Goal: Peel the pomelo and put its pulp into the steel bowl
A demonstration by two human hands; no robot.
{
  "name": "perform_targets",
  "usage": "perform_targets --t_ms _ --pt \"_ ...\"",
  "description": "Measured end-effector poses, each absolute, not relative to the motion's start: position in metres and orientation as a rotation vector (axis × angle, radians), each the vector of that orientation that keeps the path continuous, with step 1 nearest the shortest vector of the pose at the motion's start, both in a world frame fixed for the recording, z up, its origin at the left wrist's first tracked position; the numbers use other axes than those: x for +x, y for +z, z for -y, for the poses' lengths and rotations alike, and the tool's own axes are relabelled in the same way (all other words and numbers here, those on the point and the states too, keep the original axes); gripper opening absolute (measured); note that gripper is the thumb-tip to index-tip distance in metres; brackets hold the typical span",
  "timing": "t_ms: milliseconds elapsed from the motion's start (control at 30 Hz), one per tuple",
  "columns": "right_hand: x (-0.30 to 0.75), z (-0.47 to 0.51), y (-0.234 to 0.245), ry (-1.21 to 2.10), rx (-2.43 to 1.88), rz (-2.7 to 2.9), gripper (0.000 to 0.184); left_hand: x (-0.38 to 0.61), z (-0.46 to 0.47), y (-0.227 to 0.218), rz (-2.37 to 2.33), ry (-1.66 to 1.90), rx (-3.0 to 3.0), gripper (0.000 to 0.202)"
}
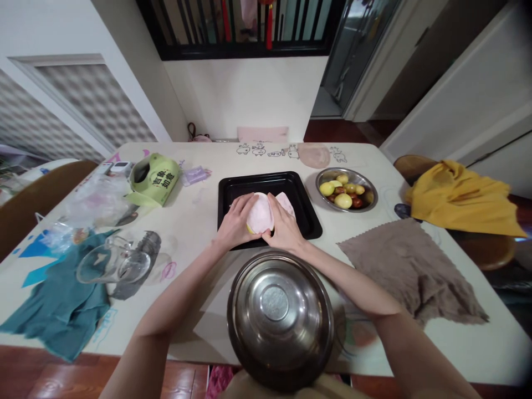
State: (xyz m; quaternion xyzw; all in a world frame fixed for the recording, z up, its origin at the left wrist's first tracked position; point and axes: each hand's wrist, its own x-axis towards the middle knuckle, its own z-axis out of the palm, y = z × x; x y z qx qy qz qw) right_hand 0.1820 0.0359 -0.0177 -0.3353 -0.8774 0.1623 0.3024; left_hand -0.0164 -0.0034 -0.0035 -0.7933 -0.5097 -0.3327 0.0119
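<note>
Both hands are over a black baking tray (307,221) at the middle of the table. Between them is what looks like a pomelo (260,213), with pale pink pith and a bit of yellow-green rind along its lower edge. My left hand (238,221) is curved around its left side. Around the right side wraps my right hand (286,227), with a flap of pale peel (285,200) standing out behind its fingers. The fingertips and the underside of the pomelo are partly hidden.
An upturned steel bowl (278,321) sits close to me. At right are a steel bowl (372,188) of yellow and brown fruit and a brown cloth (403,260). A glass pitcher (100,263), teal cloth (62,310) and green visor (155,177) lie left.
</note>
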Motion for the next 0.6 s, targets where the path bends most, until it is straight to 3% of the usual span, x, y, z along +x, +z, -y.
perform_targets --t_ms 600 --pt "0.192 -0.036 -0.018 0.574 -0.836 2.3 0.116 -0.023 0.002 -0.007 1.469 -1.071 -2.49 0.091"
